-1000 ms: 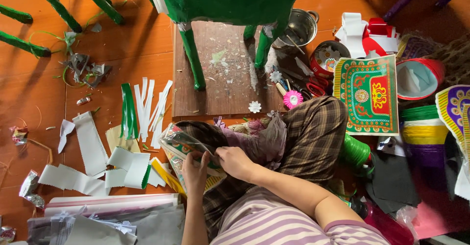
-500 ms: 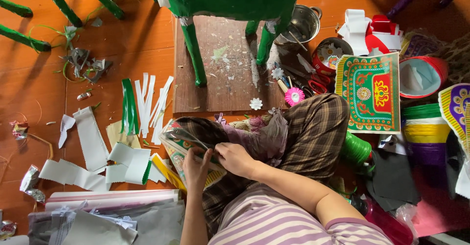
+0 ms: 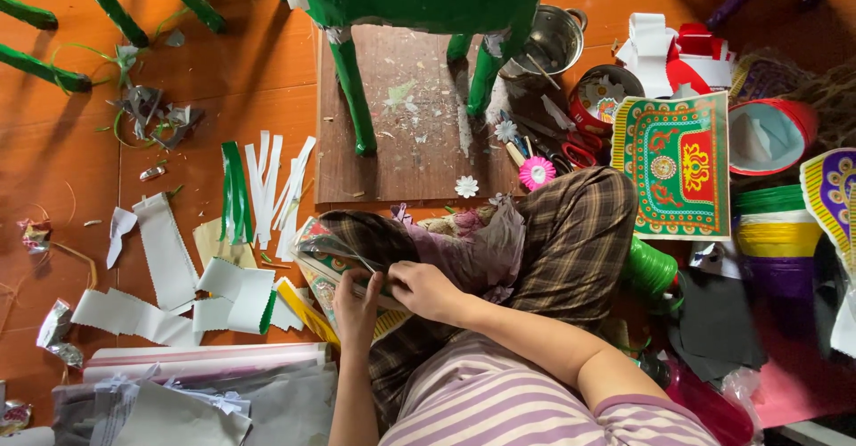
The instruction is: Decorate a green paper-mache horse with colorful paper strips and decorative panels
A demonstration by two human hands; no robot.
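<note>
I sit cross-legged on an orange floor. My left hand and my right hand meet over my lap and both grip a flat stack of patterned decorative paper sheets, part of it in clear wrap. The right hand's fingers pinch the stack's near edge; the left hand holds it from below. In front of my knees lies a brown board on which a green paper-covered animal figure stands on thin green legs.
White and green paper strips lie scattered on the left. Paper sheets in plastic lie near left. To the right are a patterned square sheet, a steel pot, red bowls, scissors and coloured tape rolls.
Both hands stay on the paper stack with only small finger shifts. The view has drifted slightly.
</note>
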